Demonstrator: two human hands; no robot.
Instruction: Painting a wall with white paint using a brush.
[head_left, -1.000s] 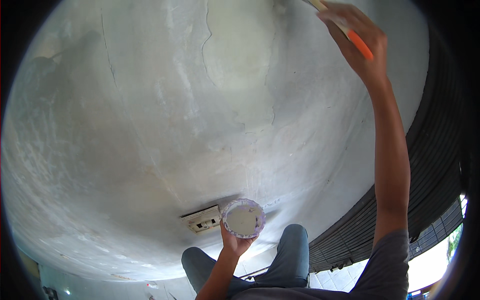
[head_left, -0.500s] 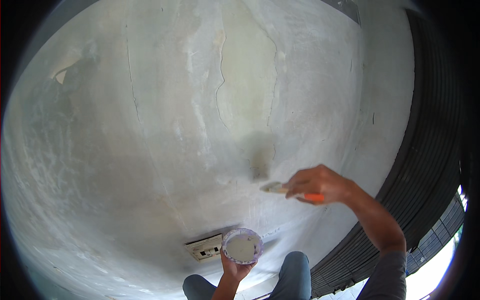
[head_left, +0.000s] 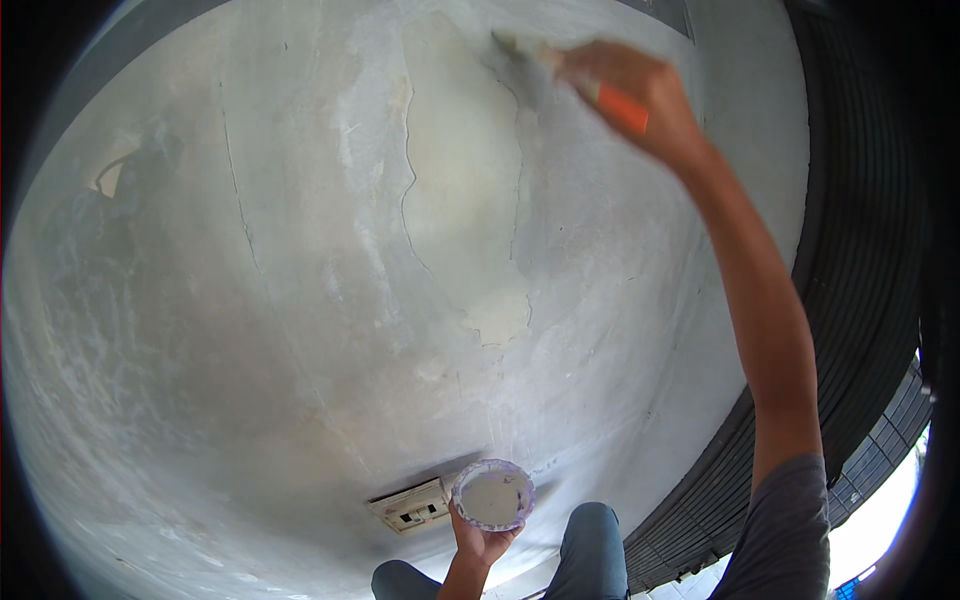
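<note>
My right hand [head_left: 640, 95], raised high at the wall, is closed round a paintbrush [head_left: 550, 60] with an orange part on its handle [head_left: 622, 108]. Motion blurs the brush a little. Its pale bristles are at the upper right edge of a yellowish peeled patch [head_left: 455, 150] with a ragged outline; whether they touch cannot be told. Low down, my left hand [head_left: 485, 540] holds a round tub [head_left: 494, 494] from beneath. Whitish liquid lies in it, and its rim is smeared with white and purple.
A wall [head_left: 330, 250] with cracks and whitish smears fills most of the view. Beside the tub is an electrical switch plate [head_left: 412, 508]. My knees [head_left: 592, 550] are at the bottom. A dark ribbed shutter [head_left: 860, 200] stands along the right, above a grid-like panel [head_left: 870, 465].
My right hand has gone up the wall with the paintbrush, from below the peeled patch to near its top. The left hand with the tub has barely shifted; the view has moved slightly.
</note>
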